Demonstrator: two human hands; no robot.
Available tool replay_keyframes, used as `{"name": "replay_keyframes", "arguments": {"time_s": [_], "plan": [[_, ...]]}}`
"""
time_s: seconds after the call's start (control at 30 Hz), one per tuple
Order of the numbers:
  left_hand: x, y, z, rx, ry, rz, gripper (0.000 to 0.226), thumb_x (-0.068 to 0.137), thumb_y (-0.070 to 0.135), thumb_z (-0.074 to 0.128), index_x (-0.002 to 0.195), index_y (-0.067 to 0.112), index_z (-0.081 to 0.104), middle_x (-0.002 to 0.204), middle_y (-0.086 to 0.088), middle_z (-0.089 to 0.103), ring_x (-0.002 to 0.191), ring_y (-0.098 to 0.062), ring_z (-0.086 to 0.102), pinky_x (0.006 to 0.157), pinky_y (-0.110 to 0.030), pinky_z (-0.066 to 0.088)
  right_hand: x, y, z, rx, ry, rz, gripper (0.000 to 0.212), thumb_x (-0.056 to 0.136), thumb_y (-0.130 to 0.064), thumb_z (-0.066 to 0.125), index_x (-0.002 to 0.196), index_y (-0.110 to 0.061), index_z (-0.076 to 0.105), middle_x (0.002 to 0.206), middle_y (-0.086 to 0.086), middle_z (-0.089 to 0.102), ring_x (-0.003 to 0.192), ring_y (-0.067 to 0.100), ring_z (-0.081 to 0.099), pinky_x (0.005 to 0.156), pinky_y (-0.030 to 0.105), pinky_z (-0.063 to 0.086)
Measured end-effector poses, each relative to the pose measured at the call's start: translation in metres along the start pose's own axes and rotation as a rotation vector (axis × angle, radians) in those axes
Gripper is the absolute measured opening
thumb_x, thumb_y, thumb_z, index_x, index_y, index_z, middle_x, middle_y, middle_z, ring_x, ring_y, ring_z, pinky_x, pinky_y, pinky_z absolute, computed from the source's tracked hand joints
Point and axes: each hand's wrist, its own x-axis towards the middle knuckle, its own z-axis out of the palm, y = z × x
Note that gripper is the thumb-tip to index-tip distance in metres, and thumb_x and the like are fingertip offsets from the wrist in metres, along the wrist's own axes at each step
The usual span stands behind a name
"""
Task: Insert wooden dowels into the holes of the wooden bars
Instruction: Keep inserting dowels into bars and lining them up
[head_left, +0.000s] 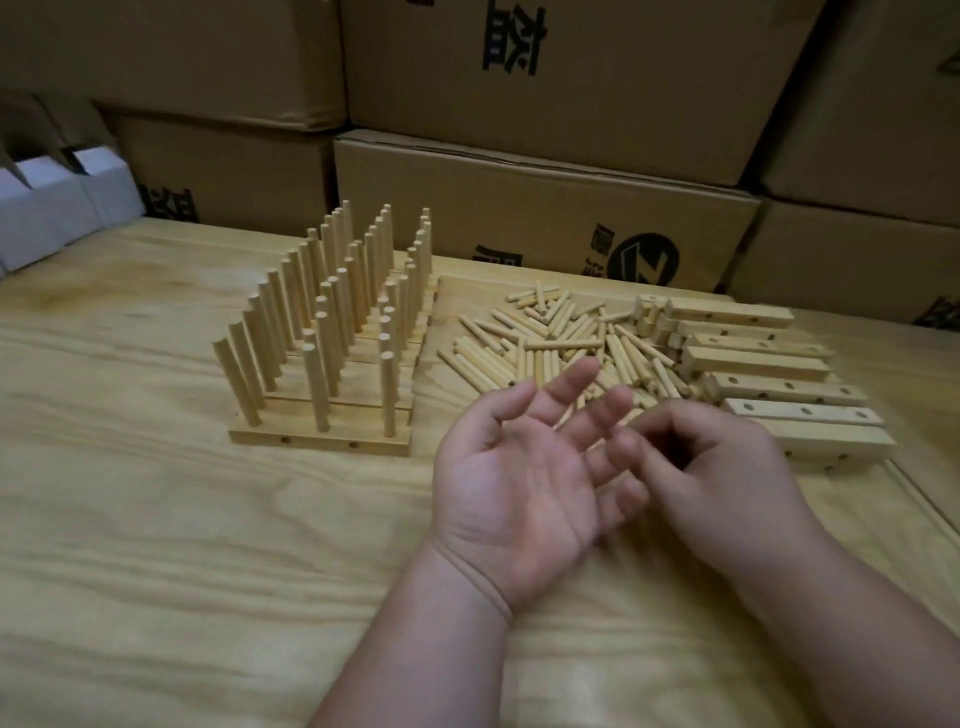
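Several wooden bars (322, 442) lie side by side at the centre left, each with three dowels standing upright in it. A loose pile of dowels (550, 343) lies in the middle of the table. To its right is a row of empty bars (784, 391) with open holes. My left hand (514, 483) hovers palm up in front of the pile, fingers spread and holding nothing. My right hand (722, 483) is beside it with curled fingers, and its blurred fingertips seem to pinch a dowel (631, 417) next to my left fingers.
The work lies on a pale plywood table (156, 545). Stacked cardboard boxes (519, 208) wall off the far edge. Small white boxes (52, 202) stand at the far left. A raised strip (924, 499) runs along the table at the right.
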Motion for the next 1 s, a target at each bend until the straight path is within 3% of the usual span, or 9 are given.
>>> {"name": "replay_keyframes", "arguments": {"time_s": [0.1,0.17,0.27,0.4,0.5,0.63,0.8,0.9,1.0], "plan": [[0.002,0.001,-0.001,0.038,0.141,0.104,0.033,0.077,0.034,0.055,0.102,0.018,0.070,0.097,-0.006,0.061,0.075,-0.021,0.055,0.068,-0.034,0.040,-0.013,0.024,-0.027,-0.036,0.268,0.063,0.005,0.086,-0.032,0.071,0.083,-0.035,0.069,0.083,-0.024,0.068,0.075,-0.001,0.064,0.058,0.013,0.046],[0.003,-0.001,0.000,0.058,0.159,0.114,0.032,0.076,0.034,0.056,0.101,0.019,0.070,0.096,-0.005,0.061,0.073,-0.021,0.055,0.067,-0.034,0.040,-0.022,0.039,-0.037,-0.019,0.352,0.156,0.009,0.088,-0.025,0.071,0.084,-0.033,0.069,0.081,-0.025,0.067,0.074,-0.001,0.063,0.059,0.009,0.046],[0.004,-0.002,0.001,0.109,0.239,0.118,0.031,0.074,0.032,0.056,0.099,0.019,0.070,0.092,-0.004,0.061,0.070,-0.020,0.054,0.065,-0.033,0.039,-0.018,0.056,-0.040,0.000,0.365,0.312,0.006,0.090,-0.029,0.071,0.094,-0.029,0.068,0.070,-0.021,0.066,0.063,-0.001,0.060,0.052,0.012,0.042],[0.006,-0.003,-0.001,0.106,0.349,0.182,0.029,0.073,0.031,0.054,0.097,0.020,0.066,0.087,-0.003,0.058,0.066,-0.019,0.051,0.064,-0.032,0.036,-0.006,0.058,-0.041,-0.097,0.281,0.354,0.030,0.082,-0.043,0.077,0.108,-0.038,0.064,0.063,-0.005,0.064,0.058,0.003,0.059,0.054,0.026,0.042],[0.006,-0.003,0.000,0.099,0.412,0.221,0.027,0.072,0.030,0.054,0.095,0.020,0.064,0.084,-0.002,0.057,0.063,-0.018,0.049,0.061,-0.030,0.036,-0.004,0.059,-0.037,-0.234,0.180,0.353,0.044,0.081,-0.039,0.079,0.122,-0.037,0.066,0.063,-0.007,0.061,0.059,0.006,0.058,0.057,0.026,0.045],[0.006,-0.004,0.000,0.093,0.459,0.244,0.028,0.071,0.030,0.056,0.095,0.020,0.064,0.083,-0.001,0.058,0.063,-0.018,0.048,0.061,-0.030,0.037,-0.003,0.057,-0.037,-0.310,0.194,0.340,0.038,0.087,-0.032,0.073,0.124,-0.033,0.069,0.068,-0.012,0.060,0.065,0.007,0.057,0.063,0.030,0.051],[0.005,-0.005,0.000,0.106,0.471,0.238,0.027,0.070,0.029,0.056,0.095,0.020,0.064,0.081,-0.001,0.058,0.062,-0.017,0.049,0.062,-0.030,0.035,-0.006,0.048,-0.038,-0.386,0.261,0.220,0.032,0.094,-0.032,0.065,0.125,-0.030,0.068,0.086,-0.011,0.070,0.076,0.014,0.062,0.067,0.030,0.050],[0.005,-0.006,0.001,0.115,0.480,0.235,0.028,0.070,0.029,0.056,0.095,0.020,0.064,0.080,0.000,0.058,0.061,-0.017,0.049,0.063,-0.030,0.034,-0.008,0.038,-0.040,-0.469,0.458,0.000,0.028,0.099,-0.027,0.059,0.124,-0.021,0.070,0.094,-0.001,0.072,0.082,0.020,0.065,0.062,0.027,0.045],[0.007,-0.006,0.003,0.138,0.492,0.212,0.027,0.072,0.028,0.055,0.095,0.017,0.064,0.079,-0.002,0.059,0.059,-0.018,0.051,0.059,-0.028,0.039,-0.011,0.029,-0.038,-0.402,0.620,-0.290,0.026,0.101,-0.021,0.060,0.121,-0.010,0.071,0.084,0.005,0.071,0.069,0.020,0.062,0.058,0.029,0.049]]}}
